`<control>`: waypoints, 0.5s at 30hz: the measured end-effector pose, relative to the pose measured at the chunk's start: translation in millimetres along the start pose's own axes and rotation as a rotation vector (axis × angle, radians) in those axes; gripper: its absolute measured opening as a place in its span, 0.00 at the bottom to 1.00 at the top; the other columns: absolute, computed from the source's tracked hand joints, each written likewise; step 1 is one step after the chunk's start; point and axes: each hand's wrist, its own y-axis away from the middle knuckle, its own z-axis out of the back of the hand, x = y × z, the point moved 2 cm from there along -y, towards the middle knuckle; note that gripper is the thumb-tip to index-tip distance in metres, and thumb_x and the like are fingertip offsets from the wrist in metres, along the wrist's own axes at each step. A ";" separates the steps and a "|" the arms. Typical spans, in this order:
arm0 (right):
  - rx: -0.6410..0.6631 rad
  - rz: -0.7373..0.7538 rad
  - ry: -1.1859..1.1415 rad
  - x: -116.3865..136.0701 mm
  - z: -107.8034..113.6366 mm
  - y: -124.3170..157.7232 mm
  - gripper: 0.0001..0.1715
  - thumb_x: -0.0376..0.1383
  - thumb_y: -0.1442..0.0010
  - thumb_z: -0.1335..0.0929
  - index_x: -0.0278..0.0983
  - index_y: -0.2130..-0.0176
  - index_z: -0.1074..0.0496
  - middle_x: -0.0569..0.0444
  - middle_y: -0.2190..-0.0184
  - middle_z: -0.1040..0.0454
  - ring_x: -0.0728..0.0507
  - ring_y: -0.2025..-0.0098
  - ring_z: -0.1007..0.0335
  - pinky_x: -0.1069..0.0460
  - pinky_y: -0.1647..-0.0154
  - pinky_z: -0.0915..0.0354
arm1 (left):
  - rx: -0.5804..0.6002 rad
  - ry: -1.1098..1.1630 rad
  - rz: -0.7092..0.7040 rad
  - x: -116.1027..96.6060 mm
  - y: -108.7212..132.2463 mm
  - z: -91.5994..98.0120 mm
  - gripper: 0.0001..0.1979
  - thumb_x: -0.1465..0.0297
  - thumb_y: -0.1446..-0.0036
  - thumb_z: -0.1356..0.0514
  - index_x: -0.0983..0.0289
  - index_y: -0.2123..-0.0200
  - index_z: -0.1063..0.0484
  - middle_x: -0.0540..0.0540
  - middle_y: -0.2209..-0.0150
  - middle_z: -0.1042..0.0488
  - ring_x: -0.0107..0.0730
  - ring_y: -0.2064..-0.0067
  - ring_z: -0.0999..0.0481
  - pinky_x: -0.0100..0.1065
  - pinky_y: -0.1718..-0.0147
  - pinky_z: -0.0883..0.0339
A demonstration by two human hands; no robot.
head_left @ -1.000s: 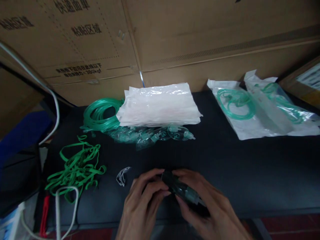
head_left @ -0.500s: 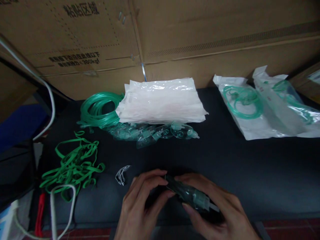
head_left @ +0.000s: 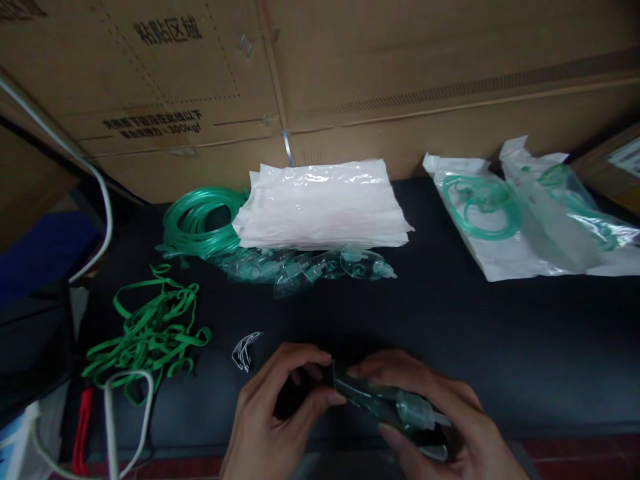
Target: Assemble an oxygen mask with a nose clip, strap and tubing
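Observation:
Both my hands hold one clear green oxygen mask (head_left: 385, 402) low over the front of the black table (head_left: 500, 347). My left hand (head_left: 270, 417) pinches the mask's left rim between thumb and fingers. My right hand (head_left: 440, 420) cups the mask body, whose pale green connector points to the right. A small bent clear clip (head_left: 244, 350) lies on the table just left of my left hand.
A row of clear masks (head_left: 305, 265) lies below a stack of white pouches (head_left: 323, 203). Coiled green tubing (head_left: 200, 223) and loose green straps (head_left: 147, 330) lie at left. Packed pouches (head_left: 525, 213) rest at right. Cardboard boxes (head_left: 350, 67) stand behind; white cables (head_left: 107, 413) hang at lower left.
The mask has shifted right and lower in my hands, its connector now sticking out further right. My left fingers moved along its left rim.

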 end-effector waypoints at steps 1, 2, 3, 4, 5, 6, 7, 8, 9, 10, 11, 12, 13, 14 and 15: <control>0.009 0.003 -0.011 -0.3 0.1 0.5 0.30 0.25 0.43 0.31 0.50 0.46 0.29 0.61 0.52 0.18 0.48 0.51 0.19 0.60 0.49 0.27 | -0.007 0.004 0.010 -0.6 0.2 0.0 0.13 0.70 0.43 0.29 0.51 0.56 0.23 0.42 0.64 0.20 0.23 0.65 0.21 0.20 0.64 0.28; 0.018 0.001 -0.024 -0.7 0.1 1.4 0.29 0.25 0.43 0.31 0.50 0.46 0.29 0.61 0.52 0.18 0.47 0.51 0.20 0.59 0.49 0.27 | -0.005 0.009 0.019 -1.2 0.6 -0.1 0.12 0.70 0.43 0.29 0.51 0.57 0.22 0.42 0.64 0.20 0.23 0.67 0.21 0.19 0.66 0.29; 0.024 -0.006 -0.038 -1.2 0.0 2.6 0.30 0.25 0.42 0.31 0.50 0.46 0.29 0.60 0.52 0.18 0.47 0.50 0.20 0.59 0.49 0.27 | 0.008 0.014 0.027 -1.7 1.2 -0.4 0.12 0.70 0.42 0.29 0.51 0.56 0.21 0.42 0.65 0.19 0.23 0.67 0.21 0.19 0.66 0.28; 0.033 -0.019 -0.049 -1.8 -0.3 4.0 0.30 0.25 0.42 0.30 0.51 0.46 0.29 0.61 0.52 0.18 0.47 0.50 0.20 0.59 0.49 0.27 | 0.035 0.018 0.036 -2.0 2.0 -1.0 0.11 0.70 0.41 0.31 0.50 0.55 0.20 0.43 0.64 0.19 0.23 0.66 0.20 0.19 0.65 0.28; 0.040 -0.034 -0.063 -2.4 -0.8 5.5 0.31 0.25 0.43 0.30 0.51 0.45 0.29 0.62 0.52 0.18 0.48 0.50 0.20 0.60 0.48 0.28 | 0.067 0.023 0.042 -2.3 2.9 -1.7 0.11 0.70 0.39 0.32 0.49 0.54 0.20 0.44 0.62 0.18 0.24 0.64 0.19 0.19 0.63 0.27; 0.048 -0.051 -0.078 -3.0 -1.4 7.0 0.32 0.24 0.43 0.30 0.52 0.45 0.30 0.63 0.52 0.19 0.49 0.50 0.20 0.60 0.48 0.28 | 0.100 0.027 0.047 -2.5 3.9 -2.5 0.12 0.70 0.37 0.34 0.49 0.53 0.19 0.44 0.61 0.17 0.25 0.62 0.18 0.19 0.62 0.27; 0.056 -0.066 -0.090 -3.5 -2.0 8.3 0.33 0.24 0.43 0.29 0.53 0.45 0.30 0.64 0.52 0.19 0.50 0.50 0.21 0.61 0.48 0.29 | 0.124 0.032 0.050 -2.7 4.9 -3.2 0.13 0.69 0.36 0.35 0.48 0.51 0.19 0.45 0.59 0.17 0.26 0.60 0.17 0.20 0.60 0.27; 0.059 -0.073 -0.099 -3.8 -2.5 9.4 0.34 0.24 0.43 0.29 0.54 0.44 0.30 0.66 0.52 0.19 0.51 0.51 0.21 0.62 0.48 0.30 | 0.135 0.038 0.053 -2.9 5.9 -3.7 0.14 0.69 0.35 0.36 0.47 0.50 0.20 0.46 0.58 0.17 0.26 0.59 0.17 0.20 0.59 0.26; 0.062 -0.077 -0.104 -4.0 -3.0 10.3 0.35 0.24 0.44 0.29 0.55 0.44 0.31 0.67 0.51 0.19 0.51 0.50 0.21 0.63 0.47 0.31 | 0.127 0.045 0.054 -3.2 6.9 -4.0 0.14 0.69 0.35 0.36 0.47 0.49 0.20 0.46 0.58 0.17 0.27 0.58 0.17 0.21 0.59 0.26; 0.060 -0.080 -0.107 -4.1 -3.4 10.9 0.36 0.24 0.44 0.29 0.55 0.44 0.31 0.67 0.51 0.19 0.52 0.50 0.21 0.63 0.47 0.31 | 0.110 0.052 0.054 -3.6 7.8 -4.0 0.15 0.69 0.36 0.35 0.46 0.48 0.20 0.47 0.58 0.17 0.27 0.58 0.17 0.21 0.60 0.26; 0.058 -0.088 -0.109 -4.3 -3.8 11.3 0.36 0.24 0.44 0.29 0.55 0.44 0.31 0.68 0.51 0.19 0.52 0.50 0.22 0.63 0.47 0.32 | 0.086 0.057 0.055 -4.2 8.6 -4.0 0.15 0.69 0.36 0.35 0.47 0.49 0.20 0.47 0.58 0.18 0.28 0.59 0.17 0.21 0.60 0.26; 0.068 -0.099 -0.113 -4.5 -4.5 11.7 0.35 0.23 0.45 0.28 0.55 0.45 0.30 0.68 0.52 0.19 0.52 0.51 0.21 0.63 0.48 0.32 | 0.061 0.060 0.057 -5.0 9.3 -3.7 0.14 0.68 0.37 0.35 0.48 0.50 0.20 0.48 0.58 0.18 0.28 0.59 0.18 0.22 0.61 0.26; 0.083 -0.112 -0.119 -4.6 -5.3 12.3 0.34 0.23 0.45 0.28 0.54 0.47 0.29 0.68 0.54 0.19 0.52 0.52 0.21 0.63 0.49 0.31 | 0.036 0.060 0.057 -6.0 9.8 -3.4 0.12 0.68 0.37 0.35 0.49 0.51 0.19 0.49 0.59 0.19 0.29 0.59 0.18 0.22 0.62 0.26; 0.100 -0.126 -0.127 -4.6 -6.2 12.9 0.32 0.23 0.45 0.28 0.53 0.48 0.28 0.67 0.56 0.19 0.52 0.54 0.21 0.63 0.51 0.31 | 0.017 0.056 0.054 -7.2 10.1 -3.1 0.10 0.68 0.37 0.35 0.50 0.54 0.18 0.49 0.60 0.19 0.29 0.60 0.18 0.23 0.63 0.26; 0.112 -0.143 -0.130 -4.6 -7.1 13.8 0.31 0.23 0.46 0.28 0.53 0.49 0.27 0.67 0.57 0.20 0.52 0.55 0.22 0.62 0.52 0.31 | 0.001 0.048 0.048 -8.5 10.2 -2.8 0.08 0.68 0.37 0.35 0.52 0.56 0.18 0.50 0.61 0.20 0.29 0.61 0.19 0.23 0.64 0.26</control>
